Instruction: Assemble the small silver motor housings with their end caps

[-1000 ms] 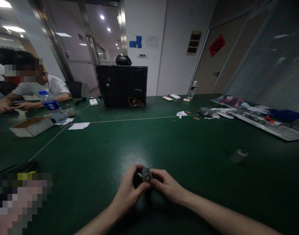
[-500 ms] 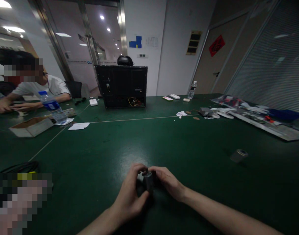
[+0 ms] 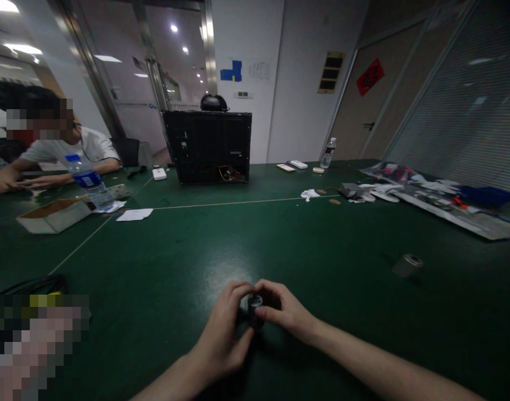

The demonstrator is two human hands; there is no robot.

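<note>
Head view: there's a small dark cylinder [image 3: 255, 305] right between the two hands, low over the green counter [image 3: 166, 278], with its paler upper end facing the camera. Left hand [image 3: 222, 328] is wrapped round it, fingers arched over the far side and thumb down by the lower near end. Right hand [image 3: 291, 313] pinches the upper rim, thumb on the near side and index finger curled behind; its other fingers are mostly hidden. Can't tell if the bottom touches the counter.

Handling-wise, I'd guess it's stiff, probably metal, a bit hefty for its size but fine one-handed. Side wall looks smoothish, so it could roll or slip if you only nip the edge. I'd grab it mid-wall, thumb opposite fingers, and keep fingertips off that end face, since whatever's in there might be the delicate bit. Another grey cylinder [image 3: 407, 266] sits well apart, beyond and to the right of the right hand.
</note>
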